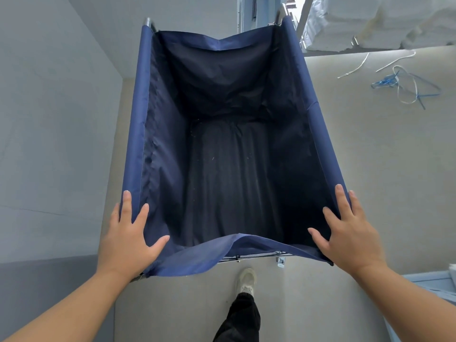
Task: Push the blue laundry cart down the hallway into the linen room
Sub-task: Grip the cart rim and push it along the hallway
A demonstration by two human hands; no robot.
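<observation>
The blue laundry cart (138, 134) fills the middle of the head view, a navy fabric bag on a metal frame, with nothing inside it. My left hand (129, 236) lies on the near left corner of its rim, fingers spread over the fabric edge and thumb inside. My right hand (350, 233) rests the same way on the near right corner. Both palms press on the rim. One of my feet in a white shoe (246, 280) is on the floor just behind the cart.
A grey wall (54, 119) runs close along the cart's left side. Loose white and blue plastic straps (404, 82) lie on the beige floor to the right. White bagged linen (370, 23) sits on a shelf at top right. A pale blue object (434, 285) sits at lower right.
</observation>
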